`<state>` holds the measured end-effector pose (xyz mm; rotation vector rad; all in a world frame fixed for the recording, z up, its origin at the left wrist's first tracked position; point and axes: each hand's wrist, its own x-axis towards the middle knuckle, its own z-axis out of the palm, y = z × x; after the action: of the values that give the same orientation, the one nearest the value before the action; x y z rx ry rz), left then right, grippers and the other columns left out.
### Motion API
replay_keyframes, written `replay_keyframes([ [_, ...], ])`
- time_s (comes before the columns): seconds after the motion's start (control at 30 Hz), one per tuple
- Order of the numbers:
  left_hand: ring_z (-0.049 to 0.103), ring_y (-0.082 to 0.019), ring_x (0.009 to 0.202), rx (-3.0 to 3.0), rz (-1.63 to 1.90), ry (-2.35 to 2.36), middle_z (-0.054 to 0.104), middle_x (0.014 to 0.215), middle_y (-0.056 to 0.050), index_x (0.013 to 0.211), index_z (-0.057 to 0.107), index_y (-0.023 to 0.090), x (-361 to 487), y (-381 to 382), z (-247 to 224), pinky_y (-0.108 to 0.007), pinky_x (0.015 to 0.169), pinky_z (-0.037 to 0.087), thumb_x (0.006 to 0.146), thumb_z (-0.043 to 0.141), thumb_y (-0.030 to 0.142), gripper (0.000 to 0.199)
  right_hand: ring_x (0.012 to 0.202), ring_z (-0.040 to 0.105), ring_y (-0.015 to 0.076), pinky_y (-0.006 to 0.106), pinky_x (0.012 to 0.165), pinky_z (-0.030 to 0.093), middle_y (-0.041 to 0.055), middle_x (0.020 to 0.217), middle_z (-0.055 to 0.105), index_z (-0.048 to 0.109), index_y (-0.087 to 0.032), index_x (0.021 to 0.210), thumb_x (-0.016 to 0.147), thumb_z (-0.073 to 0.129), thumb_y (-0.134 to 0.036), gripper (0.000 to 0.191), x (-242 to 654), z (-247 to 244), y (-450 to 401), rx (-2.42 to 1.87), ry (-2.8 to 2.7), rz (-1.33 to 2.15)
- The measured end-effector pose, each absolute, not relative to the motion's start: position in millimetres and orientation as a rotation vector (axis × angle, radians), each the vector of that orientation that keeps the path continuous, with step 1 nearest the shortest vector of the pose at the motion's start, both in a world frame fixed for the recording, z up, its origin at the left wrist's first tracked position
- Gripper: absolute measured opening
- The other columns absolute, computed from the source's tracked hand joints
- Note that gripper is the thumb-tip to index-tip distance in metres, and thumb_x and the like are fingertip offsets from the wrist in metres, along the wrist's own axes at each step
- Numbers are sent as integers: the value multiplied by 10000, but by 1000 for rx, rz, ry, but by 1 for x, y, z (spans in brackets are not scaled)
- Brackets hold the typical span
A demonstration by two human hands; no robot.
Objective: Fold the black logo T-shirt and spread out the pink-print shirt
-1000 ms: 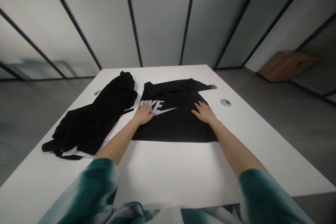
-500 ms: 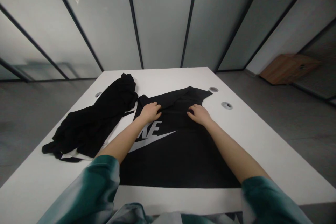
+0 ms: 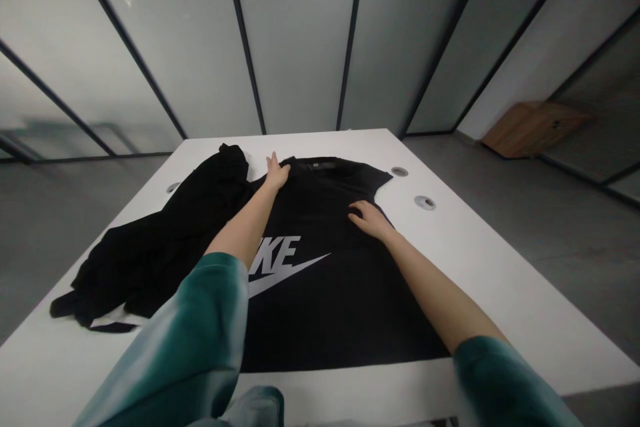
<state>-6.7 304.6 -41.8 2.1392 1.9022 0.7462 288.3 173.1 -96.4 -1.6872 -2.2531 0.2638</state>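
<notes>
A black T-shirt (image 3: 345, 300) with a pale logo lies spread face up on the white table, its collar at the far end. My left hand (image 3: 277, 173) is at the shirt's far left shoulder, fingers stretched out and apart, holding nothing. Lightly bent, the fingers of my right hand (image 3: 369, 219) rest on the shirt near its right armpit, with thumb and fingers apart. My left forearm covers part of the lettering and the shirt's left side. Beside the shirt on the left is a heap of black clothing (image 3: 165, 240), with some white showing beneath it.
The white table (image 3: 505, 320) has round grey cable grommets (image 3: 425, 203) near its right edge and another at the left, partly behind the heap. Frosted glass panels (image 3: 300, 40) stand beyond the table. A wooden board or box (image 3: 530, 128) is on the floor at right.
My left hand has moved away from me to the shirt's shoulder. The folded-over upper part now lies flat, showing the collar. The right hand has stayed almost in place.
</notes>
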Motion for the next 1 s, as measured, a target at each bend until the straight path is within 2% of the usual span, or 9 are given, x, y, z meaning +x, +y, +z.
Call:
replay_keyframes([
  [0.07, 387, -281, 1424, 2200, 833, 1922, 406, 1535, -202, 1493, 352, 70, -16, 290, -45, -428, 1149, 344, 921, 461, 285, 621, 1214, 562, 243, 350, 1044, 427, 130, 1315, 608, 623, -151, 1264, 942, 482, -345, 401, 291, -95, 173, -1692, -2282, 243],
  [0.2, 453, -275, 1368, 2485, 464, 1764, 496, 1478, -154, 1383, 525, 126, -24, 238, -70, -400, 1140, 355, 918, 481, 377, 530, 1363, 446, 299, 424, 1123, 352, 156, 1457, 508, 567, -150, 1364, 960, 451, -453, 518, 293, -101, 165, -1835, -2331, 123],
  [0.3, 357, -330, 1433, 2464, 182, 1824, 406, 1547, -165, 1437, 482, 141, -26, 207, -91, -470, 1160, 301, 932, 446, 506, 623, 1460, 306, 318, 480, 1173, 261, 140, 1569, 376, 457, -185, 1475, 971, 392, -547, 624, 294, -110, 157, -1986, -2319, 87],
  [0.4, 228, -353, 1490, 2412, 81, 1852, 277, 1613, -163, 1512, 384, 155, -30, 193, -102, -533, 1189, 200, 950, 357, 589, 711, 1486, 251, 307, 490, 1189, 217, 135, 1606, 307, 388, -193, 1520, 973, 342, -591, 678, 298, -116, 150, -2060, -2306, 97],
  [0.53, 211, -358, 1495, 2400, 83, 1830, 258, 1623, -148, 1522, 371, 186, -32, 188, -105, -560, 1187, 182, 936, 346, 634, 738, 1460, 310, 313, 496, 1166, 268, 128, 1583, 356, 437, -204, 1491, 959, 361, -600, 668, 306, -113, 141, -2022, -2322, 105],
  [0.7, 249, -342, 1484, 2334, 181, 1885, 333, 1595, -134, 1472, 443, 197, -28, 186, -105, -563, 1187, 195, 953, 332, 598, 665, 1222, 564, 286, 413, 1044, 426, 137, 1325, 623, 623, -168, 1313, 983, 334, -417, 504, 330, -96, 153, -1989, -2160, 121],
  [0.83, 265, -333, 1479, 2322, 240, 1916, 346, 1588, -134, 1456, 459, 195, -26, 185, -109, -553, 1192, 199, 965, 328, 564, 629, 1162, 576, 354, 466, 988, 445, 200, 1252, 632, 655, -98, 1270, 927, 379, -313, 490, 354, -91, 183, -2236, -1798, -16],
  [1.0, 270, -333, 1478, 2330, 232, 1928, 338, 1595, -121, 1460, 449, 217, -27, 187, -111, -554, 1189, 208, 956, 345, 573, 626, 1163, 560, 410, 528, 962, 437, 260, 1225, 612, 685, -57, 1219, 926, 372, -417, 560, 371, -96, 225, -2408, -1533, 71],
])
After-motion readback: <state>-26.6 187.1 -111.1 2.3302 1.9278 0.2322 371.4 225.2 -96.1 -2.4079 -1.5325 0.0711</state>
